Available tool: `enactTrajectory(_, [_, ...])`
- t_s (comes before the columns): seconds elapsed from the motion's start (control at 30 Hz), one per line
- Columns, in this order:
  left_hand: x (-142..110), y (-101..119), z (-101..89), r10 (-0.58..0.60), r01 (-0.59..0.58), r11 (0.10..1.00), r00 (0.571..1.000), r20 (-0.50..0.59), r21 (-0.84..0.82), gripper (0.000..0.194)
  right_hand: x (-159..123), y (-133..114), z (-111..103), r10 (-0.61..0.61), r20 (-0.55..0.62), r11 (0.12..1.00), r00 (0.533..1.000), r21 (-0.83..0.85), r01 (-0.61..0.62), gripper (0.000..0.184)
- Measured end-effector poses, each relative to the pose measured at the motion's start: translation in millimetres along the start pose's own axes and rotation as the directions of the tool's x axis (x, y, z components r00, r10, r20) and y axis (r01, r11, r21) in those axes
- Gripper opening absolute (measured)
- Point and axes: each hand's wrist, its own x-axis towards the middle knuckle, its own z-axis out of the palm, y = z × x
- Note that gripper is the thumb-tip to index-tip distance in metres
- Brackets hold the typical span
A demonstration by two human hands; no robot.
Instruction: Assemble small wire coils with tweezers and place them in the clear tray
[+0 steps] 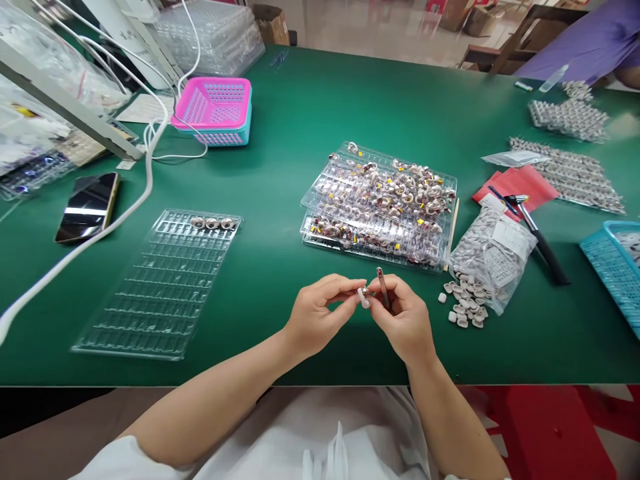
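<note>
My left hand (pixel 317 317) pinches a small white earbud-like part (pixel 365 300) between thumb and fingertips, in front of my body. My right hand (pixel 407 323) is closed around slim dark tweezers (pixel 383 288), their tip pointing up and away. The thumb and fingertip of that hand also touch the white part. Just beyond my hands lie stacked clear trays (pixel 320 193), heaped with similar white parts with small red and yellow bits. At left, a clear slotted tray (pixel 150 293) holds a few white parts (pixel 213 224) in its far row.
Loose white caps (pixel 467 303) spill from a plastic bag (pixel 493 247) at right. Beyond it lie a black-handled hammer (pixel 543 247) and a red packet (pixel 530 190). A blue basket (pixel 613 267) stands far right. A phone (pixel 87 207), white cable (pixel 145 193) and pink basket (pixel 215 103) are at left.
</note>
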Motion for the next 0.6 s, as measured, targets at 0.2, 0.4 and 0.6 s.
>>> enactTrajectory(0.2, [0.5,-2.1,0.2,0.051,-0.05,0.997,0.999,0.01,-0.062,0.023,0.0,3.4,-1.8,-0.055,0.002,0.998,0.998,-0.032,0.055,0.015])
enactTrajectory(0.4, [1.5,-0.8,1.0,-0.047,0.041,0.98,0.999,-0.026,-0.196,0.018,-0.3,0.5,-3.1,-0.161,-0.005,0.978,0.987,-0.133,0.159,0.007])
enactTrajectory(0.6, [5.4,4.5,-1.0,-0.292,0.271,0.868,0.956,0.013,-0.416,0.018,-3.3,1.7,-3.0,-0.313,-0.022,0.945,0.949,-0.109,0.309,0.011])
